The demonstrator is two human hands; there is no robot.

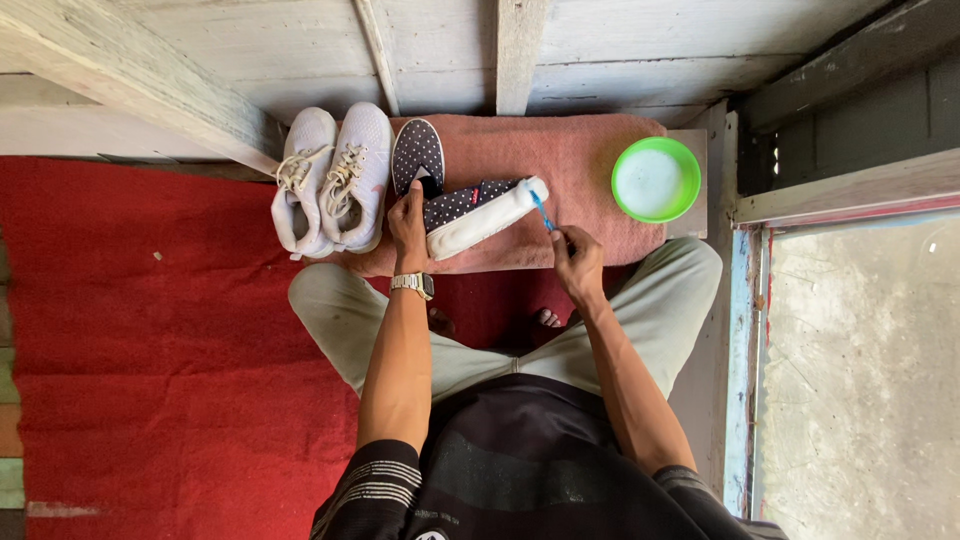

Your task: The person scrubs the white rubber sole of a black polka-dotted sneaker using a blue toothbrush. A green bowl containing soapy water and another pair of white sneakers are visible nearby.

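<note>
1. Right hand (577, 262): pinches a blue toothbrush (542, 211), its head touching the toe of the white sole.
2. Left hand (407, 228): grips the heel of the dotted slip-on shoe (478, 214), tipping it on its side so the sole faces the brush.
3. Its mate (417, 155) and the white sneakers (333, 178) wait on the pink towel (590, 165).
4. Green bowl (656, 179): within the right hand's reach.
</note>
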